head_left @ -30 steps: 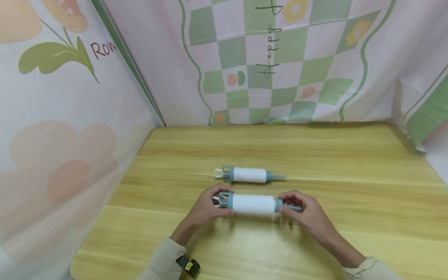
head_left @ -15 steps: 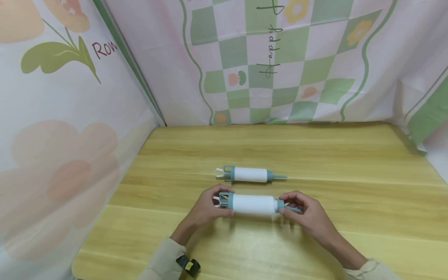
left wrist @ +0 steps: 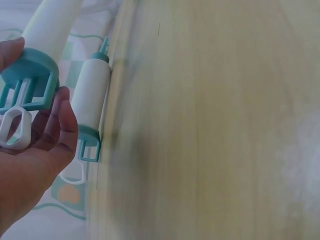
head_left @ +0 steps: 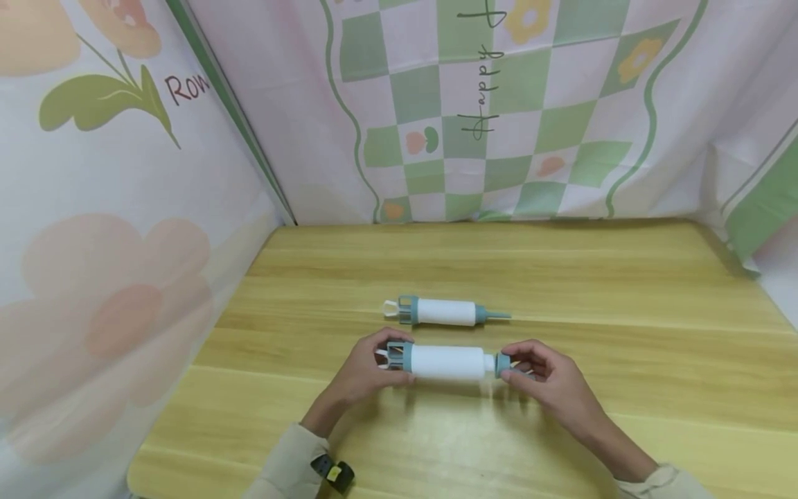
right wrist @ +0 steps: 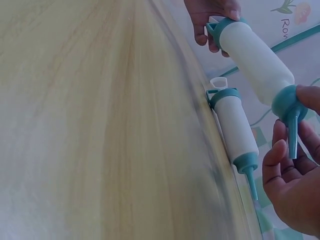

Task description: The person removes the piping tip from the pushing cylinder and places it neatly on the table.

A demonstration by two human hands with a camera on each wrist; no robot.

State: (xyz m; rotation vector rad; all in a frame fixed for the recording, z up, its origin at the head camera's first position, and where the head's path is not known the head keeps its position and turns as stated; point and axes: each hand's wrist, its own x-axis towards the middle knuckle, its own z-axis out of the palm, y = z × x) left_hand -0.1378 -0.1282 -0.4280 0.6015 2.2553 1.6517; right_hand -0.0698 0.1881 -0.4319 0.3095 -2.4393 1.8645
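At the lower middle of the head view, the front bottle (head_left: 447, 362) lies nearly level between both hands, seemingly lifted just off the table (head_left: 561, 277). The left hand (head_left: 368, 371) pinches its collared end between thumb and fingers; the right hand (head_left: 551, 378) has its grip pinching the nozzle cap (head_left: 503, 364) at the other end.

The work appears part-way. The cap is not seated: a white neck (head_left: 489, 364) shows between it and the bottle's shoulder, though whether cap and neck touch cannot be told. The green cage (head_left: 397, 356) on the left is fitted, with a white loop (left wrist: 26, 127) at its outer end.

Just above, near the frame's middle, the second bottle (head_left: 445, 312) lies on the table with both ends fitted and no hand on it. So the front bottle's nozzle end alone looks unsettled; whether the cap is being fitted or removed cannot be judged from this moment.
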